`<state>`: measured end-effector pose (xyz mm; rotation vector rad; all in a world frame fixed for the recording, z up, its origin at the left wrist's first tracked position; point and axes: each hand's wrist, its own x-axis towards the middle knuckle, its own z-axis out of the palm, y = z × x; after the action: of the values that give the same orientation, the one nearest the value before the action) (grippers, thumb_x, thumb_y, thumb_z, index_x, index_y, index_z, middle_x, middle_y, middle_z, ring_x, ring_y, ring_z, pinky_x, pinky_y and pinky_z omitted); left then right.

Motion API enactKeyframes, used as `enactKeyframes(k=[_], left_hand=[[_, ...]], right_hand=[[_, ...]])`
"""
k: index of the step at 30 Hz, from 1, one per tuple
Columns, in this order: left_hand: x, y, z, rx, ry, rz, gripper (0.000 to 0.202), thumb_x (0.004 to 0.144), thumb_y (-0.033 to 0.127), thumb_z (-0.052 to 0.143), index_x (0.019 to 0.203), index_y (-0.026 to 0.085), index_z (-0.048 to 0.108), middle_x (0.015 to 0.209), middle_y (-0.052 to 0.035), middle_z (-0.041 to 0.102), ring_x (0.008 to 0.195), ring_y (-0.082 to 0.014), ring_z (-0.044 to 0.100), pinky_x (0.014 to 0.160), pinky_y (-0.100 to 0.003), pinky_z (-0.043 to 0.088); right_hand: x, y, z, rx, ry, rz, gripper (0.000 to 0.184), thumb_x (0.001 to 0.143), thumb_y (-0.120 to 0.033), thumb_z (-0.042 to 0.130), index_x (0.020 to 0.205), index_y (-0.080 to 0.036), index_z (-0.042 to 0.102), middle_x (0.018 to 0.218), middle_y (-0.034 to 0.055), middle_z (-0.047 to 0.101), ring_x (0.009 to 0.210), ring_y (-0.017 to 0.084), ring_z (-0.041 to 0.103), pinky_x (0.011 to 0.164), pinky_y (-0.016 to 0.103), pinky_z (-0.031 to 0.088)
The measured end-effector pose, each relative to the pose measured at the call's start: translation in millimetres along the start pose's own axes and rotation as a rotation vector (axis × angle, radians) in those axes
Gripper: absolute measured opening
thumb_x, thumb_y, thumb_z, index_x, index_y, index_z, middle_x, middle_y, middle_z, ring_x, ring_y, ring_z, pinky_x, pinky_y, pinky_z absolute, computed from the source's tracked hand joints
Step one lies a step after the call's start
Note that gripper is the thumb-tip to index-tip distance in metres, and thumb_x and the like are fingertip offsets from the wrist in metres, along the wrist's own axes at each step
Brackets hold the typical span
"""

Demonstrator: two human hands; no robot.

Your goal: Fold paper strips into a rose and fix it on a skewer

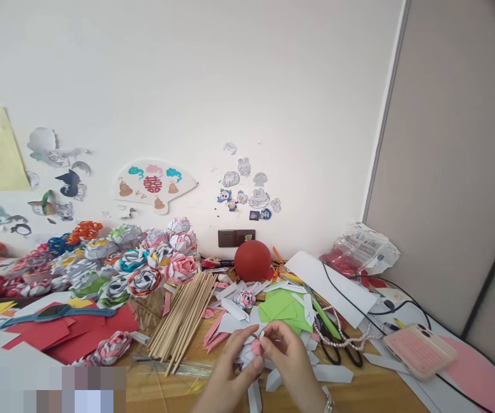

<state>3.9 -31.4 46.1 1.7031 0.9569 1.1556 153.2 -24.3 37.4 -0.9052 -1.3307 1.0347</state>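
Paper flower [256, 346], white and pink, is pinched by fingertips of left hand [232, 367] and right hand [288, 357], to the right of the wooden sticks [186, 318]. It is probably light and easily crushed, so gentle hold low on its folds seems safer. Loose paper strips [332, 373] crowd it; worktop [376, 393] shows plain wood farther right of the sticks.

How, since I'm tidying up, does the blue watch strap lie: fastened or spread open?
Spread open: the blue watch strap lies stretched out, partly over red paper, its two ends far apart.
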Motion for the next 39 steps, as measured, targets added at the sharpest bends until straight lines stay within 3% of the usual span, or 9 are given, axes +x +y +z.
enactKeyframes(k=[4, 6, 9, 13, 17, 22, 28, 32, 39], left_hand=[[2.8, 4.4, -1.6, -0.108, -0.072, -0.094, 0.034, 0.075, 0.048, 0.056, 0.094, 0.022, 0.067, 0.1, -0.0063, 0.066, 0.102, -0.0248, 0.053, 0.09, -0.033, 0.039], [5.2, 3.3, -2.1, -0.175, -0.082, -0.168, 0.033, 0.071, 0.048, 0.062, 0.086, 0.019, 0.066, 0.085, -0.0036, 0.066, 0.082, -0.0207, 0.058, 0.074, -0.029, 0.043], [7.1, -0.2, -1.7, -0.302, -0.113, -0.277, 0.032, 0.064, 0.043, 0.07, 0.081, 0.018, 0.062, 0.068, 0.0014, 0.061, 0.06, -0.0132, 0.053, 0.056, -0.023, 0.039], [6.7, -3.2, -1.1, -0.355, -0.165, -0.312, 0.039, 0.059, 0.039, 0.074, 0.088, 0.016, 0.061, 0.074, -0.0008, 0.062, 0.063, -0.0132, 0.053, 0.058, -0.023, 0.037], [8.0, -4.9, -4.2, -0.278, -0.162, -0.309, 0.034, 0.059, 0.038, 0.074, 0.079, 0.016, 0.06, 0.071, -0.0005, 0.062, 0.066, -0.0141, 0.054, 0.061, -0.024, 0.037], [11.6, -5.1, -11.8, -0.275, -0.17, -0.307, 0.032, 0.058, 0.04, 0.075, 0.069, 0.015, 0.057, 0.061, 0.0035, 0.057, 0.059, -0.0114, 0.051, 0.059, -0.023, 0.035], [13.5, -18.8, -15.4, -0.197, -0.243, -0.255, 0.036, 0.06, 0.044, 0.073, 0.066, 0.015, 0.054, 0.06, 0.0045, 0.053, 0.057, -0.0089, 0.046, 0.054, -0.021, 0.032], [13.4, -33.1, -14.4, -0.152, -0.294, -0.244, 0.039, 0.059, 0.047, 0.073, 0.065, 0.015, 0.053, 0.059, 0.0049, 0.052, 0.055, -0.009, 0.046, 0.053, -0.021, 0.032], [13.3, -40.0, -15.4, -0.059, -0.306, -0.236, 0.033, 0.061, 0.041, 0.073, 0.064, 0.015, 0.054, 0.057, 0.0043, 0.055, 0.055, -0.0107, 0.05, 0.052, -0.021, 0.034]], right_hand=[[3.5, -2.5, -6.3, 0.0, -0.062, -0.002, 0.031, 0.07, -0.045, 0.066, 0.073, -0.018, 0.052, 0.069, -0.001, 0.053, 0.064, 0.015, 0.054, 0.061, 0.026, 0.044], [3.6, -0.9, -7.3, 0.0, -0.121, 0.02, 0.031, 0.071, -0.045, 0.065, 0.071, -0.018, 0.05, 0.068, -0.0021, 0.052, 0.062, 0.014, 0.054, 0.058, 0.025, 0.042], [2.8, 3.9, -7.0, -0.039, -0.147, 0.037, 0.029, 0.072, -0.043, 0.063, 0.07, -0.018, 0.05, 0.069, -0.0021, 0.051, 0.063, 0.013, 0.053, 0.057, 0.024, 0.042], [3.4, 10.1, -8.1, -0.069, -0.18, 0.043, 0.026, 0.07, -0.039, 0.066, 0.07, -0.017, 0.051, 0.068, -0.0022, 0.051, 0.063, 0.013, 0.052, 0.059, 0.024, 0.04], [4.9, 12.5, -10.4, -0.037, -0.236, 0.077, 0.025, 0.071, -0.037, 0.066, 0.07, -0.017, 0.05, 0.064, -0.0034, 0.052, 0.06, 0.013, 0.052, 0.057, 0.024, 0.038], [4.0, 13.6, -10.5, -0.077, -0.218, 0.057, 0.023, 0.07, -0.034, 0.068, 0.07, -0.016, 0.052, 0.065, -0.004, 0.05, 0.061, 0.011, 0.048, 0.059, 0.023, 0.037], [2.5, 13.8, -10.1, 0.063, -0.321, 0.203, 0.033, 0.065, -0.042, 0.072, 0.072, -0.016, 0.051, 0.065, -0.0045, 0.051, 0.059, 0.01, 0.049, 0.057, 0.022, 0.036], [2.7, 17.2, -13.0, 0.034, -0.404, 0.286, 0.037, 0.058, -0.042, 0.075, 0.073, -0.016, 0.053, 0.067, -0.0031, 0.055, 0.062, 0.011, 0.052, 0.062, 0.024, 0.039], [3.1, 26.2, -14.3, -0.102, -0.376, 0.238, 0.023, 0.06, -0.029, 0.074, 0.071, -0.016, 0.058, 0.066, -0.0037, 0.055, 0.063, 0.012, 0.051, 0.061, 0.024, 0.038]])
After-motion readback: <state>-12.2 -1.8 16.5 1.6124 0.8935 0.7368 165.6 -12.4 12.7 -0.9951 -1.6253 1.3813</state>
